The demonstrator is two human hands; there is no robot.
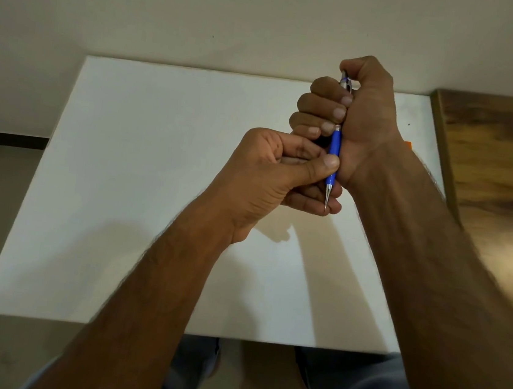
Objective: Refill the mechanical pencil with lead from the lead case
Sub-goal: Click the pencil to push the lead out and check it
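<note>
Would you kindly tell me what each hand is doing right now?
Left hand: pinches the mechanical pencil at its blue grip.
Right hand: grips the pencil's upper barrel.

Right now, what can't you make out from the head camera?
- Lead case: mostly hidden, perhaps the orange bit behind the right forearm.
- Mechanical pencil: upper barrel covered by the right hand; cap on or off unclear.
- Any lead: too small to see.
- Left hand: curled fingers hide the palm.

In your hands a blue mechanical pencil with silver tip, under them your white table, at your right a brown wood-grain board, behind it a beige wall
</note>
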